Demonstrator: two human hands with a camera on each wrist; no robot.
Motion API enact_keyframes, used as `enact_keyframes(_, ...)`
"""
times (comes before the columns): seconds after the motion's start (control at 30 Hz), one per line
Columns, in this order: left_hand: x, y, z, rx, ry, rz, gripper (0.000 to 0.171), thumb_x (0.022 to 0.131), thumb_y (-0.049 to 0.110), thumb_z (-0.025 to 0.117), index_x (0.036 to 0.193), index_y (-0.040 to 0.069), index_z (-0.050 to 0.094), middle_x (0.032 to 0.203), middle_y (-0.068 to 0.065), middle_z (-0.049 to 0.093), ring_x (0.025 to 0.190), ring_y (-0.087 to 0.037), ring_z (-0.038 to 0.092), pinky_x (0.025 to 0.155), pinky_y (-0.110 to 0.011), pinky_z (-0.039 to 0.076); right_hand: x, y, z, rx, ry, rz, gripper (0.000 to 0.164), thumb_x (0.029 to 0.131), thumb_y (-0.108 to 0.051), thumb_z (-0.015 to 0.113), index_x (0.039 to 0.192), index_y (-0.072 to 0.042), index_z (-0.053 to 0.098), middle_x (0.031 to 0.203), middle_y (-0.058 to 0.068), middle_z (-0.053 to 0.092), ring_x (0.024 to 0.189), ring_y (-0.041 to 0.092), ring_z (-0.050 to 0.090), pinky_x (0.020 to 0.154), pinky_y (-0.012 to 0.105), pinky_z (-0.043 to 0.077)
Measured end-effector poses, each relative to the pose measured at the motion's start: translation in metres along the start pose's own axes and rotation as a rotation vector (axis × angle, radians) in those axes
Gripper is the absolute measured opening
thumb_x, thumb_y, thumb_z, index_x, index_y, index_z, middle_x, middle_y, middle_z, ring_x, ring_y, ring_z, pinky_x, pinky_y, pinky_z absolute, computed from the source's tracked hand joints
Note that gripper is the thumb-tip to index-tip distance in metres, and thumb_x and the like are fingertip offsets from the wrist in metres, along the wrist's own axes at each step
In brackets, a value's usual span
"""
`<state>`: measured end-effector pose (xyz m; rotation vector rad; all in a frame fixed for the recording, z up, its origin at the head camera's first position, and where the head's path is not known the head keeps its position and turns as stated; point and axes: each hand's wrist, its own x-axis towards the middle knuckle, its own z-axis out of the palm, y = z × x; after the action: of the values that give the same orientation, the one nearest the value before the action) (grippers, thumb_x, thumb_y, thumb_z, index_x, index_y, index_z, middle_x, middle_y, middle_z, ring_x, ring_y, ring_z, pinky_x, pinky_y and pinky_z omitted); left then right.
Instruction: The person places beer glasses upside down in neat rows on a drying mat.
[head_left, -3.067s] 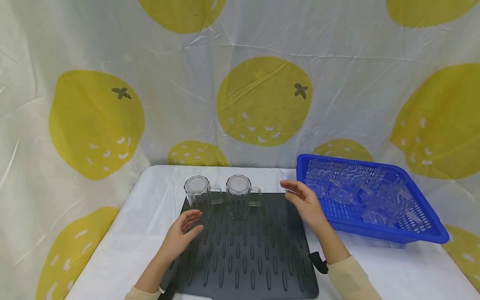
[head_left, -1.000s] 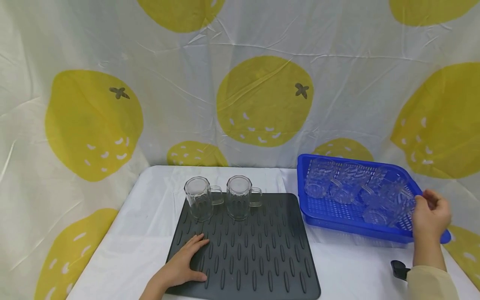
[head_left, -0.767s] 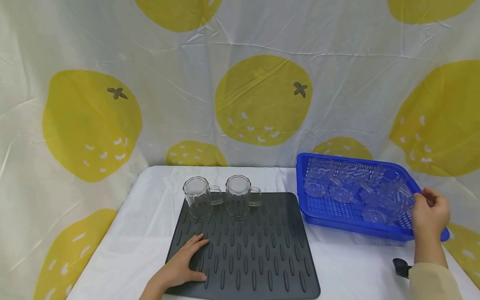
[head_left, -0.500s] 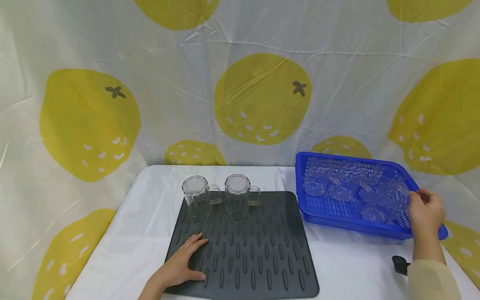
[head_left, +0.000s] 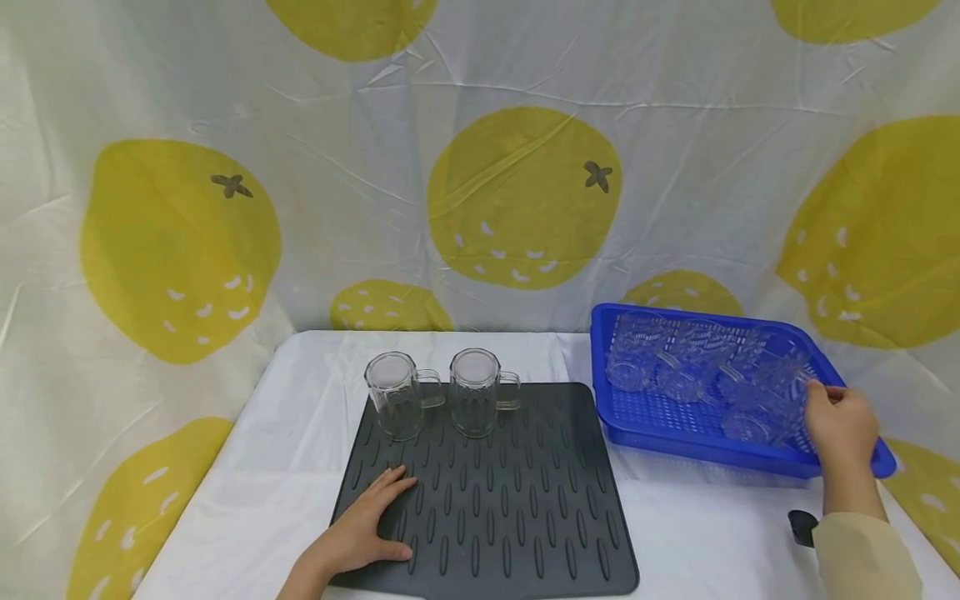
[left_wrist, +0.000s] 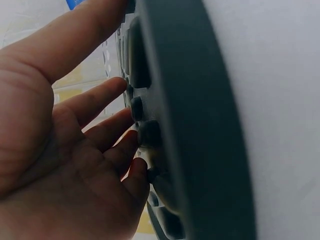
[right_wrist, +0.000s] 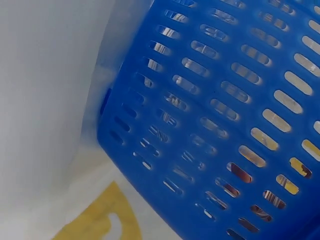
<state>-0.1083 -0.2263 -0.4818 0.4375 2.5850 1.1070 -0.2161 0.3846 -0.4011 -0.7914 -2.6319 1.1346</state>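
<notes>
My left hand (head_left: 356, 533) rests on a dark ribbed drying mat (head_left: 517, 500), fingers spread along its left front part. In the left wrist view the fingertips of that hand (left_wrist: 75, 135) meet the mat's ridges. Two clear glass mugs, one on the left (head_left: 397, 400) and one on the right (head_left: 475, 396), stand upside down at the mat's back, handles pointing right. My right hand (head_left: 843, 425) reaches over the right end of a blue basket (head_left: 697, 446), its thumb and curled fingers pinching a glass mug (head_left: 783, 396) by the handle side.
Several more glass mugs (head_left: 678, 358) lie on their sides in the basket. The slotted basket wall (right_wrist: 200, 100) fills the right wrist view and hides most of that hand. A lemon-print curtain (head_left: 337, 208) hangs behind the white-covered table (head_left: 262, 467).
My right hand went from above the mat to the basket's right end, then shifted slightly left to the mug there. My left hand came down from beside the left mug onto the mat.
</notes>
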Motion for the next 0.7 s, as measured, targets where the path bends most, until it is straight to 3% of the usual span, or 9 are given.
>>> enact_keyframes(0.2,0.0003,0.0,0.0009,-0.004,-0.006,0.0,0.092,0.064,0.043,0.08,0.141,0.013,0.038,0.15,-0.015,0.019,0.136,-0.042,0.008,0.097,-0.067,0.018,-0.003,0.0041,-0.0068,-0.241,-0.137,-0.027,0.085,0.094,-0.055,0.007,0.136,0.018,0.019,0.132,0.044,0.022,0.114,0.062,0.023,0.089,0.066,0.026)
enact_keyframes(0.3,-0.0001,-0.0003,0.0006,-0.004,-0.003,-0.002,0.092,0.064,0.043,0.08,0.141,0.014,0.038,0.15,-0.014,0.019,0.136,-0.042,0.008,0.096,-0.067,0.019,-0.0025,0.0051,-0.0087,-0.309,-0.192,-0.017,0.092,0.09,-0.061,0.001,0.136,0.017,0.014,0.132,0.045,0.018,0.113,0.064,0.02,0.088,0.068,0.025)
enact_keyframes(0.47,-0.0001,-0.0006,0.0004,-0.004,0.002,0.005,0.092,0.065,0.043,0.08,0.141,0.014,0.038,0.15,-0.015,0.019,0.136,-0.042,0.008,0.097,-0.067,0.018,-0.0025,0.0056,-0.0094,-0.351,-0.193,-0.007,0.098,0.088,-0.065,-0.001,0.133,0.02,0.019,0.129,0.046,0.021,0.111,0.064,0.024,0.089,0.067,0.026)
enact_keyframes(0.7,-0.0008,0.0004,0.0,-0.002,0.005,0.014,0.092,0.065,0.043,0.08,0.141,0.012,0.038,0.15,-0.016,0.02,0.136,-0.042,0.008,0.097,-0.067,0.018,-0.0036,0.0081,-0.0067,-0.357,-0.131,-0.04,0.096,0.09,-0.062,0.0,0.129,0.023,0.027,0.125,0.047,0.026,0.109,0.064,0.026,0.09,0.066,0.025)
